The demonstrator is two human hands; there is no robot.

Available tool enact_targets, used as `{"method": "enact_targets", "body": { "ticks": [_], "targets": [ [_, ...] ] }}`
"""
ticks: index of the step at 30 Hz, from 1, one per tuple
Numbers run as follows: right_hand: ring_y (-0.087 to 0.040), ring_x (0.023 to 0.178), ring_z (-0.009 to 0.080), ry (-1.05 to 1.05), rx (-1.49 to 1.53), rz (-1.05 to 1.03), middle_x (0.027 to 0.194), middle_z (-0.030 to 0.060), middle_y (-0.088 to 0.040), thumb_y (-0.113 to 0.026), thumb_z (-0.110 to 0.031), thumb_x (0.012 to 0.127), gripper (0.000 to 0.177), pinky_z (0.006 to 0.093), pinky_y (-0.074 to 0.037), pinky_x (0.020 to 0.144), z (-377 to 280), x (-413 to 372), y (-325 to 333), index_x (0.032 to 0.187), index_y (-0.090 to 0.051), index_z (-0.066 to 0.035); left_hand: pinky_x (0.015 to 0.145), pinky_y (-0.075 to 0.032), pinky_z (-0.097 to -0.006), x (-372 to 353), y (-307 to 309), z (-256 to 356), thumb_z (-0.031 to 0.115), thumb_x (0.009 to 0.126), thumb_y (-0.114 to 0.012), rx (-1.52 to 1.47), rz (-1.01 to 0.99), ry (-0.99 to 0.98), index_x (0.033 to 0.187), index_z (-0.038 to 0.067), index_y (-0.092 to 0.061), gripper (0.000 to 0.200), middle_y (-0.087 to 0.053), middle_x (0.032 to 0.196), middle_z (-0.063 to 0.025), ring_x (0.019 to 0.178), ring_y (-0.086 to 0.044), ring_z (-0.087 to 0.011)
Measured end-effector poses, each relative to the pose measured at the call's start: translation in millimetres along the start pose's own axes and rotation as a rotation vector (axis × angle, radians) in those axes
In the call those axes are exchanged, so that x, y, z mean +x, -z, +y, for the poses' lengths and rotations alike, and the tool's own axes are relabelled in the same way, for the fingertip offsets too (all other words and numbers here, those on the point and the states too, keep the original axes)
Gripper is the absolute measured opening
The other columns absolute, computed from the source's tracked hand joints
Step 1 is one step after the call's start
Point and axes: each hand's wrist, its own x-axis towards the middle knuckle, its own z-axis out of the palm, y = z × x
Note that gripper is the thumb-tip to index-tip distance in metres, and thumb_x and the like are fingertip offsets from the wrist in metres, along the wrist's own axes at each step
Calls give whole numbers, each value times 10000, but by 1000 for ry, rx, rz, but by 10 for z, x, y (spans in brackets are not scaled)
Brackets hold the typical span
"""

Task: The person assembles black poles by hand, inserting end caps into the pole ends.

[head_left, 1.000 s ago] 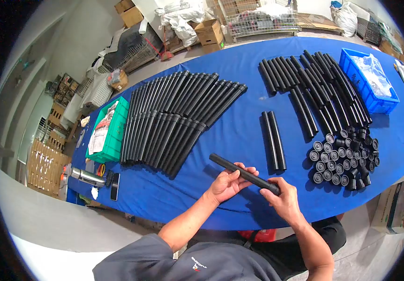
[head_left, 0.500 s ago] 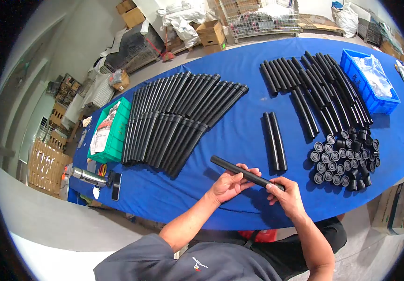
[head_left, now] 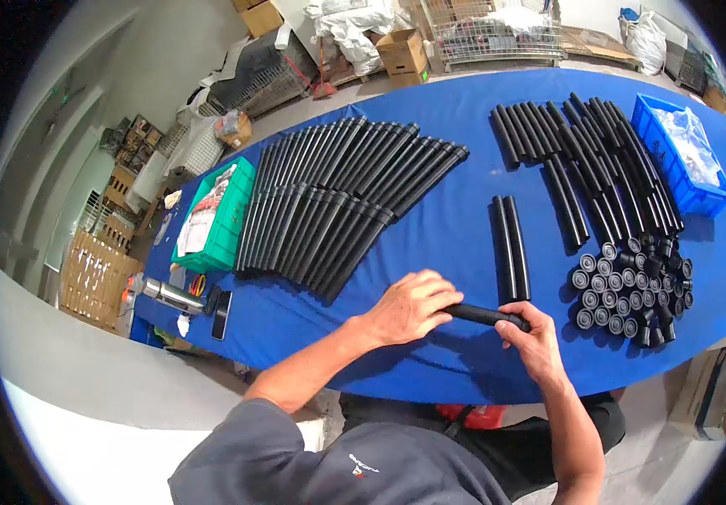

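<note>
A black tube [head_left: 474, 314] lies across between my two hands, above the blue cloth near the table's front edge. My left hand [head_left: 412, 308] is wrapped over its left part, back of the hand upward, and hides that end. My right hand [head_left: 531, 337] grips the right end between thumb and fingers. Just behind the held tube lie two loose black tubes [head_left: 510, 248], side by side. To the right, several round black caps [head_left: 610, 283] sit in a cluster, with a pile of black tubes [head_left: 586, 160] behind them.
Capped black tubes [head_left: 329, 202] lie fanned in two rows at the left. Beside them are a green crate [head_left: 230, 220], a phone [head_left: 221, 316] and a metal flask [head_left: 173, 296]. A blue crate [head_left: 670, 168] holding plastic bags stands at the right rear of the blue-covered table [head_left: 430, 244].
My left hand has turned from palm up under the tube to closed over its left part. The tube now lies more level. The camera view has shifted slightly.
</note>
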Motion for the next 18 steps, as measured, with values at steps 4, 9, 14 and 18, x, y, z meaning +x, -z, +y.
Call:
{"method": "enact_targets", "body": {
  "ticks": [4, 9, 14, 18],
  "targets": [
    [-609, 714, 89, -32, 54, -66, 838, 19, -644, -784, -106, 874, 394, 256, -507, 634, 3, 8, -38, 1218, -628, 6, 878, -530, -432, -103, 48, -109, 159, 884, -739, -145, -165, 34, 1145, 7, -672, 309, -675, 1078, -158, 1006, -640, -344],
    [-661, 823, 169, 56, -74, -11, 1035, 113, -679, -837, -173, 835, 663, 336, -568, 726, 71, -7, -149, 1371, -486, -1, 894, -533, -400, 79, 536, -615, 147, 875, -735, -69, 19, 204, 1127, -8, -675, 302, -676, 1066, -157, 1002, -662, -310],
    [-704, 732, 233, 164, -369, -172, 939, 144, -708, -799, -174, 868, 539, 365, -575, 677, 288, 3, -297, 1298, -534, 13, 894, -542, -387, 624, 1030, -2049, 175, 809, -770, 185, 296, 480, 1135, -18, -700, 385, -713, 1083, -159, 995, -694, -279],
    [-684, 658, 264, 395, -565, -180, 854, 140, -692, -749, -125, 900, 395, 392, -560, 617, 321, 60, -346, 1213, -564, 26, 925, -543, -400, 914, 1155, -3144, 228, 738, -799, 178, 433, 789, 1091, 13, -728, 419, -749, 1038, -181, 1006, -713, -308]
  ]
}}
